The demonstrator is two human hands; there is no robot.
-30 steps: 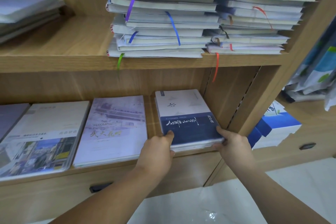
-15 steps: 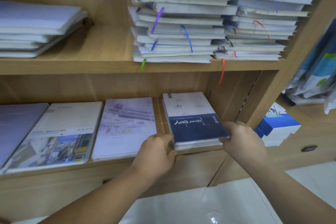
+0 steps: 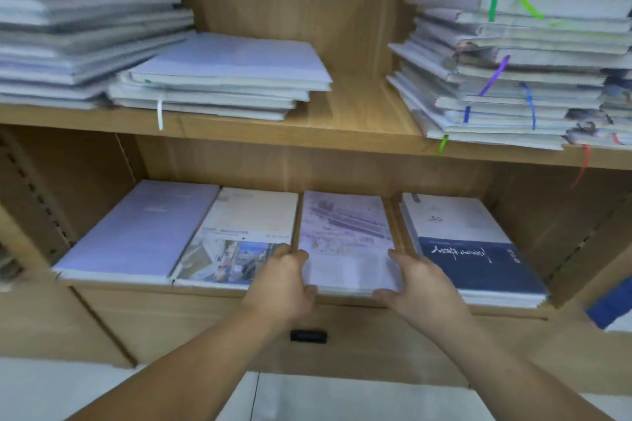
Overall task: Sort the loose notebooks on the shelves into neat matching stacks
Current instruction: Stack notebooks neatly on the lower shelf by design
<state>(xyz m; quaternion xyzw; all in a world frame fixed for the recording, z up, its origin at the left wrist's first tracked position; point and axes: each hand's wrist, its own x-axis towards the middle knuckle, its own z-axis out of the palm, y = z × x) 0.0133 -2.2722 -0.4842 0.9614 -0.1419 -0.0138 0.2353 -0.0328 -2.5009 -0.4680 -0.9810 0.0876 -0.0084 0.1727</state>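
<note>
The lilac stack (image 3: 345,236) on the lower shelf (image 3: 396,212) is braced from both sides: the left hand (image 3: 284,280) is curled on its edge at 9 o'clock, the right hand (image 3: 422,287) pressed flat at 3 o'clock. If pushed unevenly, covers could be fanned into the navy stack (image 3: 478,260). Ribboned piles (image 3: 513,79) are leaned on the upper shelf (image 3: 359,106) at 12 o'clock.

I wear the only camera on my head, so no second view overlaps it. It looks forward and down into the wooden shelving from close range. My forearms rise from the bottom edge, with my left hand (image 3: 280,284) and right hand (image 3: 422,290) just below mid-frame, either side of the lilac notebook stack (image 3: 345,243). The lower shelf (image 3: 396,215) fills the centre, the upper shelf (image 3: 359,106) crosses above it, and the floor (image 3: 342,400) edges the bottom. It seems to face the shelves square-on, though the wide lens bends the sides.
</note>
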